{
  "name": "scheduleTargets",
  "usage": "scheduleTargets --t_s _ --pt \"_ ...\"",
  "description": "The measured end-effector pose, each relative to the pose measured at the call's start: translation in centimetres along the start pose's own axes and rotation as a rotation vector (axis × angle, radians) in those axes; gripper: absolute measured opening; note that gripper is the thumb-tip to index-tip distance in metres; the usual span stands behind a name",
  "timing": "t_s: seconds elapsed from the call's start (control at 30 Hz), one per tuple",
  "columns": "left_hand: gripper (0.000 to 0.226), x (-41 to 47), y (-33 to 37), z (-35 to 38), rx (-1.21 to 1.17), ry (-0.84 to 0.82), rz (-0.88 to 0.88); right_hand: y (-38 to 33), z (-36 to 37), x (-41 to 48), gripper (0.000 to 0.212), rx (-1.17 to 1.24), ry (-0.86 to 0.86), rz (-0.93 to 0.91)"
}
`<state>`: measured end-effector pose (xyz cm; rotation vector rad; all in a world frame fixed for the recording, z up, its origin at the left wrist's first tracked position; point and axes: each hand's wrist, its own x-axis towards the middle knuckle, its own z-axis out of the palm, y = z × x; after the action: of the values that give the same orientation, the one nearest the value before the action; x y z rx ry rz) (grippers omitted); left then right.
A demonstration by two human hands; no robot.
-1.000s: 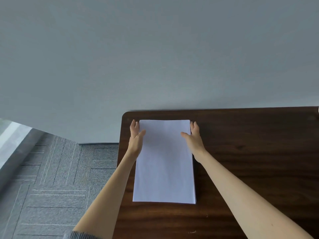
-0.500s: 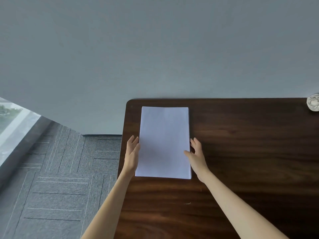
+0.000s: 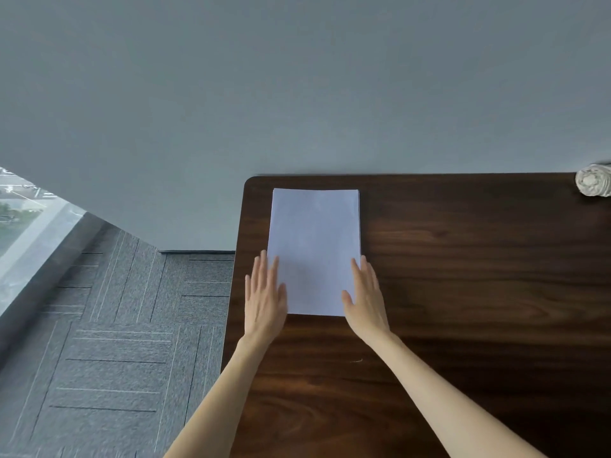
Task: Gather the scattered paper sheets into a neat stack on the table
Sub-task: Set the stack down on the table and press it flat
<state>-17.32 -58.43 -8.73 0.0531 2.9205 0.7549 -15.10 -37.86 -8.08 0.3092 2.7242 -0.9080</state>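
Your left hand (image 3: 264,300) and right hand (image 3: 365,297), fingers flat and relaxed, flank the squared paper stack (image 3: 314,246) on the table (image 3: 463,292) — gathering looks all but finished.

Neat white paper stack (image 3: 314,246) flat at table's (image 3: 463,292) far-left corner

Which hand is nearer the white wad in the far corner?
Right. Both lie left of the wad: right hand at the right edge of the paper stack, left hand at its left edge.
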Motion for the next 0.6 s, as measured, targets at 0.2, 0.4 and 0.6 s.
scheduleTargets --t_s 0.2,0.4,0.6 --pt "0.057 1.3 0.6 2.3 0.425 -0.071 0.269 0.6 2.2 1.9 0.065 -0.449 0.073 -0.242" --pt "0.055 1.6 -0.9 4.2 0.379 -0.115 0.25 2.4 4.2 2.9 0.061 -0.498 0.028 -0.274" --pt "0.057 1.6 -0.9 4.4 0.329 -0.1 0.223 2.6 4.3 3.1 0.061 -0.456 0.063 -0.272"
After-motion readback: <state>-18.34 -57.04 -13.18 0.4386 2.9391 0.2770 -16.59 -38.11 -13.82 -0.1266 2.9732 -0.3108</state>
